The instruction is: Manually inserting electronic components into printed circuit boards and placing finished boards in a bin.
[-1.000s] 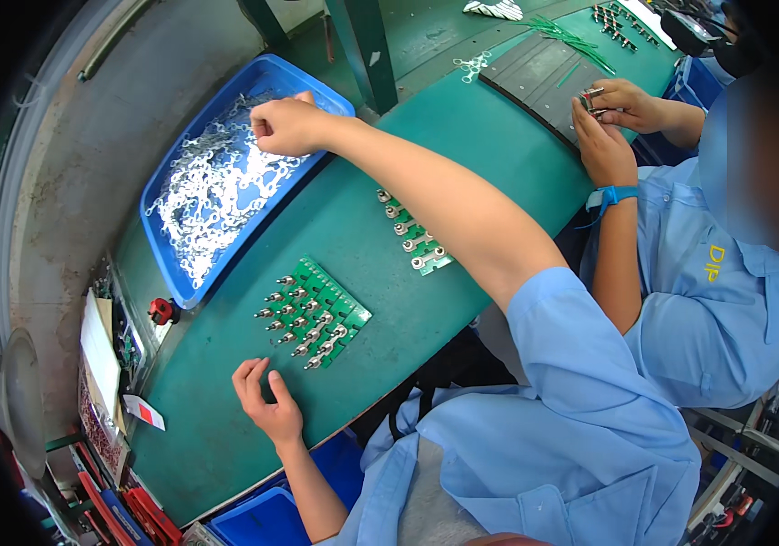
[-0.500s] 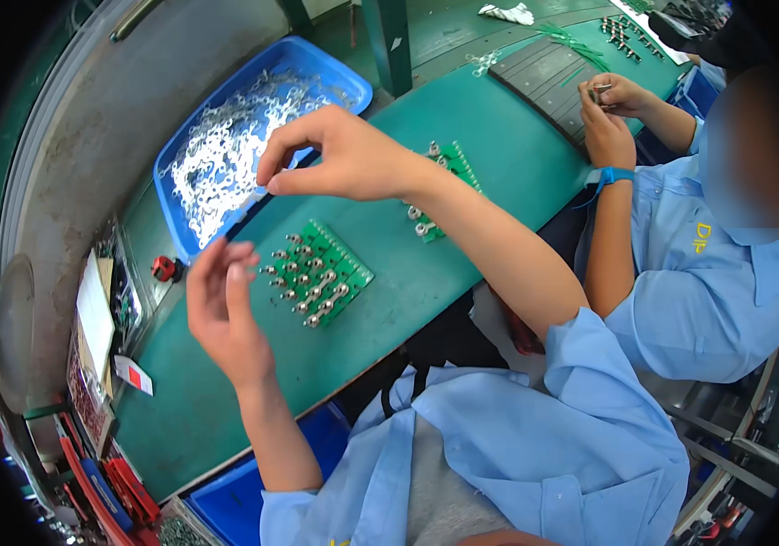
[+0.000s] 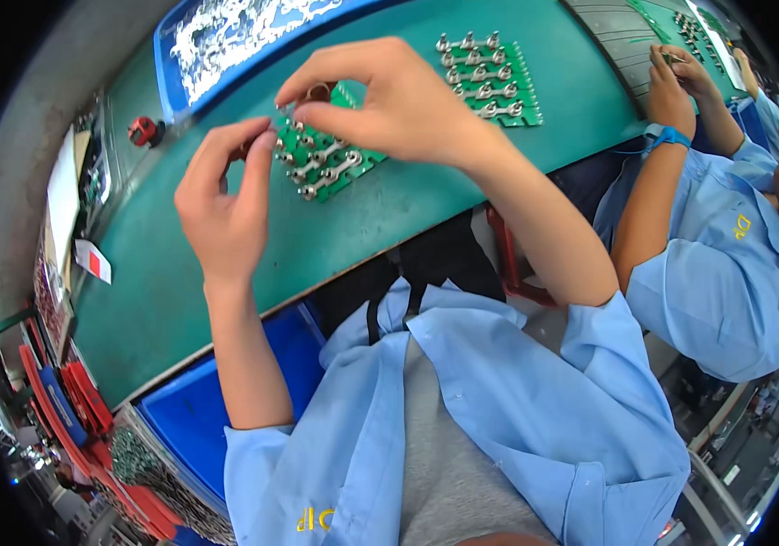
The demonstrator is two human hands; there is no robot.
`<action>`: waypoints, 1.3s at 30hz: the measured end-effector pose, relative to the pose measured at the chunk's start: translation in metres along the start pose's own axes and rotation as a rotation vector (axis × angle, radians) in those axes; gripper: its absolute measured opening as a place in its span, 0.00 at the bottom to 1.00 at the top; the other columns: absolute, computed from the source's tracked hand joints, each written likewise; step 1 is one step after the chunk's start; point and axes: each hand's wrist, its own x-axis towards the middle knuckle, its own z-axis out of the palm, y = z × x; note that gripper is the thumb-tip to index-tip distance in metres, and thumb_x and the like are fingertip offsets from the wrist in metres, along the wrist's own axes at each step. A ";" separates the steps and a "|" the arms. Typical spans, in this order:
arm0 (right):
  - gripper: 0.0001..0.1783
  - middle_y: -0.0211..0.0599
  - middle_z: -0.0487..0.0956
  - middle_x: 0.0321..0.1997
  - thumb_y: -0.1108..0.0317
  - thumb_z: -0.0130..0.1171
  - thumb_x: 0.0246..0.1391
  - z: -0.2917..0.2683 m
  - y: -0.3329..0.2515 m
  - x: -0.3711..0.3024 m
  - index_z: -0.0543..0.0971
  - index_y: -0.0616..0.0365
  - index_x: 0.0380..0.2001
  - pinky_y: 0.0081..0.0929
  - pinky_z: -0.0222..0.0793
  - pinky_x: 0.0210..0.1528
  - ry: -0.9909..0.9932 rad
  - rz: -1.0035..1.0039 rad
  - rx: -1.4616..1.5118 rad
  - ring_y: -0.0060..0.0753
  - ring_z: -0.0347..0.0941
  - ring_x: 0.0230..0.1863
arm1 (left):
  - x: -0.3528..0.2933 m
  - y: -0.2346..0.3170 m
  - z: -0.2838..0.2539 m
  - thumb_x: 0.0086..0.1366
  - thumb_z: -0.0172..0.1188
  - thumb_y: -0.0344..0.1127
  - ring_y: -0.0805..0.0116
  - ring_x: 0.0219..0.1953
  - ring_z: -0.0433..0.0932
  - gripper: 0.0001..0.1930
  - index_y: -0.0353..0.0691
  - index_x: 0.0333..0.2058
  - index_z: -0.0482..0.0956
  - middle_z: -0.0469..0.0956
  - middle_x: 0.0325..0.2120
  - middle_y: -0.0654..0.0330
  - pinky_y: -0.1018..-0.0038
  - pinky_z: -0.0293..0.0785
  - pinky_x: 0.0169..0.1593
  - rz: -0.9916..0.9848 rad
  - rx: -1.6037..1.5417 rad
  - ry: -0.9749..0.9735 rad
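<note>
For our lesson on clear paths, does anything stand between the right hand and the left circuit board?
Nothing visible does: the right hand partly hides the left circuit board; the left hand is at its left edge.

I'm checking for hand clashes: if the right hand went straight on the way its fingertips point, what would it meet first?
Probably the left hand: its fingertips lie just to the left of those of the right hand. Depth is unclear, so a miss is possible.

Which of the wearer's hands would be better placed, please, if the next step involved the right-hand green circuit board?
Probably the right hand: in this view it is nearer that circuit board, while the left hand is farther left, near the other board.
</note>
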 end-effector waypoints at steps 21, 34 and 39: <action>0.07 0.42 0.83 0.31 0.64 0.57 0.59 0.024 0.069 0.024 0.77 0.56 0.32 0.35 0.69 0.46 -0.527 -0.322 -0.607 0.46 0.78 0.32 | -0.023 -0.097 -0.004 0.63 0.69 0.24 0.67 0.39 0.78 0.12 0.36 0.46 0.87 0.83 0.43 0.60 0.75 0.75 0.43 0.306 0.292 -0.176; 0.08 0.46 0.83 0.26 0.69 0.56 0.53 0.028 0.067 0.023 0.79 0.61 0.24 0.39 0.72 0.43 -0.476 -0.172 -0.481 0.52 0.77 0.28 | -0.030 -0.108 -0.003 0.63 0.71 0.25 0.68 0.38 0.79 0.11 0.34 0.45 0.87 0.83 0.39 0.60 0.75 0.76 0.41 0.367 0.419 -0.163; 0.08 0.45 0.83 0.25 0.70 0.56 0.51 0.033 0.068 0.022 0.80 0.60 0.22 0.37 0.71 0.43 -0.469 -0.271 -0.467 0.51 0.76 0.28 | -0.033 -0.114 -0.004 0.61 0.72 0.27 0.67 0.35 0.78 0.11 0.36 0.43 0.88 0.82 0.37 0.62 0.76 0.76 0.39 0.209 0.183 -0.185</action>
